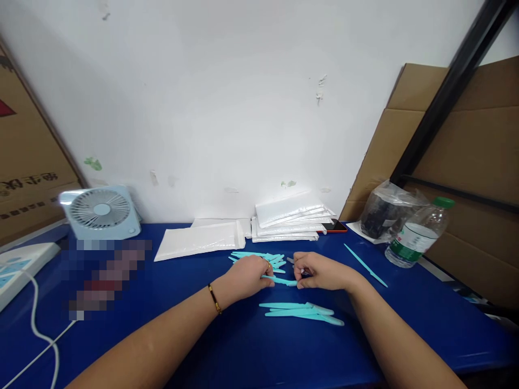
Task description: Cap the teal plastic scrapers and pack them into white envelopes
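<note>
A turquoise eyebrow razor (280, 280) is stretched between my two hands just above the blue table. My left hand (248, 275) pinches its handle end. At its other end, my right hand (318, 271) has thumb and fingers closed around the tip. A small clear piece, perhaps a cap, shows by the right fingers, too small to be sure. Behind my left hand lies a loose pile of similar razors (275, 258), partly covered by the hand. Closer to me, several more razors (302, 311) lie side by side with clear-covered ends. One single razor (365, 265) rests to the right.
White padded mailers (284, 221) are stacked by the wall, with another mailer (198, 240) left of them. A phone (335, 226) lies beside the stack. At right stand a bottle (419, 235) and a bagged dark container (379, 213). A fan (101, 210) and power strip (24, 267) are left.
</note>
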Demonstrator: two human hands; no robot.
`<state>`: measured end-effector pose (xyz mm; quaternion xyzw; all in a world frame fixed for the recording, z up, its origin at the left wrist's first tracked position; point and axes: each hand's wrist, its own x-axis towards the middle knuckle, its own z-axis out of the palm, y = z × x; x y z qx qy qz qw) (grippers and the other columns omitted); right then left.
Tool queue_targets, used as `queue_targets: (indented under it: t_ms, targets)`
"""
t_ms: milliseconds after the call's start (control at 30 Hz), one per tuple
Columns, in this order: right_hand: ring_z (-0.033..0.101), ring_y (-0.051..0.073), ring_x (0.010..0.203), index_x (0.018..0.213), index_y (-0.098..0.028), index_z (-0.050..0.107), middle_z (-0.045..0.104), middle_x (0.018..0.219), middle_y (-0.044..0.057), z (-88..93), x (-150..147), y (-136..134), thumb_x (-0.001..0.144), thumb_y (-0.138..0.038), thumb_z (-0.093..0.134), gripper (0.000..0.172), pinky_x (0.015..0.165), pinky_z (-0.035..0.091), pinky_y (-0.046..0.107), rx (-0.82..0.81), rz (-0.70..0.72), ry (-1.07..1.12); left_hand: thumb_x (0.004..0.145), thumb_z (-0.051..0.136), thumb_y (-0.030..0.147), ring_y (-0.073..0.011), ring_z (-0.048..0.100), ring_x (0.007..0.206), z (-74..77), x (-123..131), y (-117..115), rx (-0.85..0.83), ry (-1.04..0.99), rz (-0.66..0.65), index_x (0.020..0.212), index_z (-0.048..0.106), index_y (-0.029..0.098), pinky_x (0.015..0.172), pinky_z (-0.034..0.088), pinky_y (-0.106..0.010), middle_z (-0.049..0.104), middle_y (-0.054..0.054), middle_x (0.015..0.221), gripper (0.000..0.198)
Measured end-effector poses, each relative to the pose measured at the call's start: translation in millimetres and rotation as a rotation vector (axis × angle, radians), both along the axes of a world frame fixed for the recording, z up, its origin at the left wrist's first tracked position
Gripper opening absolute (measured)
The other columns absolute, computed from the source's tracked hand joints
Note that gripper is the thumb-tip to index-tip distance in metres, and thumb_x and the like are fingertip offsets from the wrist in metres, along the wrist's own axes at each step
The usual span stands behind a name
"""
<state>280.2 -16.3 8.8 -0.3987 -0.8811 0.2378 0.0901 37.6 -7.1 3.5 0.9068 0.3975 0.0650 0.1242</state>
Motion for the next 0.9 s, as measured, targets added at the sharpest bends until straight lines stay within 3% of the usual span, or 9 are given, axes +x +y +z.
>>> queue_targets:
  t_ms: [133, 233, 300, 400, 467, 633, 767, 900]
  targets:
    - [0.051, 0.013, 0.071, 0.074, -0.017, 0.063, 0.054, 0.082, 0.002, 3.6, 15.6, 6.1, 0.074, -0.026, 0.063, 0.009, 0.061, 0.037, 0.023, 0.118, -0.244, 0.061, 0.079, 0.056, 0.036, -0.0181, 0.058, 0.082, 6.7, -11.2, 17.3, 0.119, 0.006, 0.133, 0.083, 0.065, 0.022, 0.067, 0.039, -0.025, 0.066, -0.002, 0.085, 0.018]
    - [0.051, 0.015, 0.07, 0.073, -0.017, 0.063, 0.056, 0.08, 0.003, 7.9, 23.3, 7.3, 0.073, -0.031, 0.064, 0.014, 0.061, 0.037, 0.025, 0.149, -0.324, 0.085, 0.073, 0.062, 0.038, -0.0212, 0.055, 0.093, 11.2, -10.9, 15.7, 0.197, -0.065, 0.14, 0.09, 0.065, 0.023, 0.075, 0.039, -0.028, 0.065, -0.003, 0.092, 0.023]
    - [0.051, 0.015, 0.07, 0.073, -0.018, 0.064, 0.056, 0.079, 0.003, 10.3, 23.9, 6.1, 0.074, -0.033, 0.062, 0.016, 0.061, 0.038, 0.025, 0.139, -0.323, 0.098, 0.071, 0.064, 0.042, -0.0207, 0.056, 0.091, 11.9, -5.6, 5.9, 0.17, -0.096, 0.06, 0.09, 0.066, 0.024, 0.074, 0.039, -0.028, 0.064, -0.002, 0.093, 0.027]
    - [0.052, 0.015, 0.07, 0.07, -0.017, 0.065, 0.057, 0.077, 0.004, 10.7, 21.3, 3.9, 0.074, -0.034, 0.062, 0.017, 0.061, 0.038, 0.025, 0.111, -0.293, 0.106, 0.07, 0.063, 0.048, -0.016, 0.058, 0.076, 8.6, 3.8, -12.5, 0.01, -0.067, -0.123, 0.085, 0.067, 0.024, 0.063, 0.038, -0.024, 0.065, -0.001, 0.084, 0.028]
    - [0.052, 0.015, 0.069, 0.07, -0.017, 0.065, 0.057, 0.077, 0.004, 9.6, 19.9, 2.7, 0.074, -0.033, 0.062, 0.017, 0.06, 0.039, 0.025, 0.076, -0.254, 0.102, 0.069, 0.064, 0.046, -0.0136, 0.057, 0.067, 4.8, 7.4, -20.6, -0.104, -0.03, -0.17, 0.081, 0.067, 0.024, 0.056, 0.035, -0.023, 0.066, 0.001, 0.077, 0.025]
    - [0.052, 0.014, 0.068, 0.075, -0.017, 0.068, 0.057, 0.078, 0.003, 8.9, 17.7, -1.3, 0.073, -0.04, 0.064, 0.023, 0.059, 0.039, 0.023, -0.024, -0.164, 0.102, 0.073, 0.062, 0.039, -0.0127, 0.056, 0.061, -1.3, 6.6, -18.5, -0.265, 0.016, -0.042, 0.074, 0.067, 0.022, 0.05, 0.032, -0.022, 0.067, 0.002, 0.069, 0.018]
    - [0.048, 0.012, 0.062, 0.075, -0.016, 0.067, 0.056, 0.072, 0.0, 9.0, 11.6, -3.5, 0.069, -0.049, 0.066, 0.034, 0.054, 0.035, 0.022, -0.123, -0.081, 0.085, 0.075, 0.059, 0.038, -0.0146, 0.058, 0.069, 2.1, 4.3, -8.9, -0.124, -0.043, 0.063, 0.074, 0.066, 0.021, 0.052, 0.033, -0.022, 0.067, 0.0, 0.077, 0.018]
    - [0.041, 0.009, 0.054, 0.065, -0.015, 0.062, 0.05, 0.059, -0.002, 4.3, 12.0, 1.3, 0.074, -0.05, 0.06, 0.037, 0.05, 0.029, 0.021, -0.104, -0.078, 0.082, 0.077, 0.058, 0.036, -0.0146, 0.058, 0.07, 10.6, -1.5, 3.1, 0.021, -0.019, 0.093, 0.073, 0.065, 0.021, 0.058, 0.035, -0.023, 0.066, -0.001, 0.081, 0.017]
